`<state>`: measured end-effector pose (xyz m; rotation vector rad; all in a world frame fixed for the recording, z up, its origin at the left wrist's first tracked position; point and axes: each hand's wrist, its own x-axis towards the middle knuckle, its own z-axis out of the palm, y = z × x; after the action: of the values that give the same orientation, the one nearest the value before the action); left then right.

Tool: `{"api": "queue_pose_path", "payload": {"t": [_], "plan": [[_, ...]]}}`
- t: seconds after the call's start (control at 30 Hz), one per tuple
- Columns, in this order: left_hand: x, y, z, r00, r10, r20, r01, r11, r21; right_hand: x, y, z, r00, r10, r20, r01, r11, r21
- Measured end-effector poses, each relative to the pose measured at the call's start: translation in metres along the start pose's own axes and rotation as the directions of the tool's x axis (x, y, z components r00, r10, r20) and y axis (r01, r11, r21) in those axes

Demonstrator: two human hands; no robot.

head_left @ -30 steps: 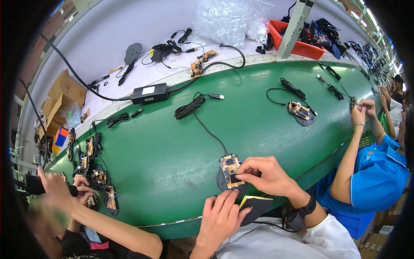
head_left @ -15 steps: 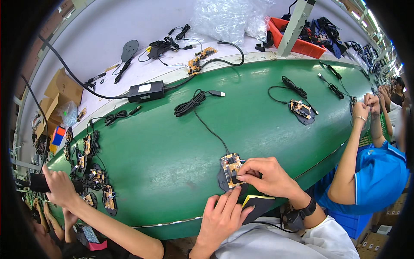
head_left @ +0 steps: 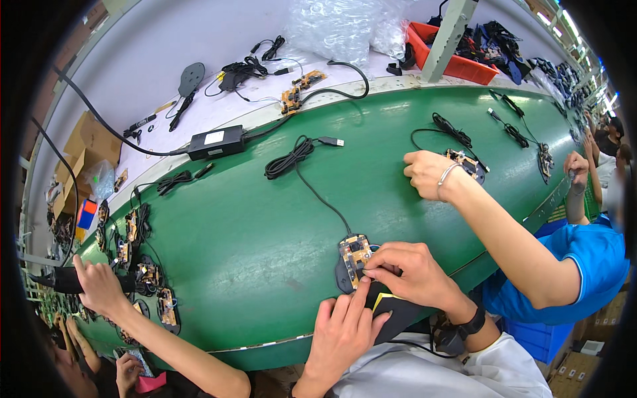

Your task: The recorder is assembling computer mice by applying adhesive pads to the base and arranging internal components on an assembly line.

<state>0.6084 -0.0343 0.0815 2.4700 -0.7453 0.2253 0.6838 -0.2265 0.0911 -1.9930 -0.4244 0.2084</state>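
A mouse circuit board [head_left: 356,249] on a black base lies at the near edge of the green surface, its cord running up to a coiled black cable [head_left: 290,158] with a USB plug. My right hand [head_left: 418,272] pinches at the board's lower right; what sits between its fingertips is mostly hidden, perhaps a small black piece. My left hand [head_left: 342,328] has its index fingertip at the board's lower end. Between its thumb and fingers is a black sheet [head_left: 400,317] with a yellow edge.
At right, a co-worker's arm [head_left: 504,219] reaches over another mouse board [head_left: 466,161]. Another person's arm [head_left: 166,345] stretches across the left, near several boards [head_left: 149,272]. Behind lie a black power adapter [head_left: 216,142] and a red bin [head_left: 458,65].
The co-worker at right has reached leftward to the other board. The black sheet has tilted slightly; my hands have hardly moved, with my left index finger a little higher on the board.
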Motion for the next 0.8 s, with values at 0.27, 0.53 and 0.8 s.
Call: {"api": "queue_pose_path", "payload": {"t": [0.27, 0.53, 0.8], "plan": [[0.002, 0.001, 0.0, 1.0, -0.007, 0.018, 0.008, 1.0, -0.002, -0.001, -0.001, 0.005, 0.974, -0.082, -0.211, 0.026, 0.966, -0.257], [0.0, 0.001, 0.006, 1.0, 0.009, 0.023, -0.007, 0.998, -0.058, 0.002, -0.002, 0.01, 0.964, 0.174, -0.2, -0.226, 0.933, -0.28], [0.003, 0.009, 0.01, 0.999, -0.036, 0.002, 0.036, 0.998, -0.059, -0.002, 0.012, 0.013, 0.938, 0.151, -0.312, -0.229, 0.946, -0.231]]}}
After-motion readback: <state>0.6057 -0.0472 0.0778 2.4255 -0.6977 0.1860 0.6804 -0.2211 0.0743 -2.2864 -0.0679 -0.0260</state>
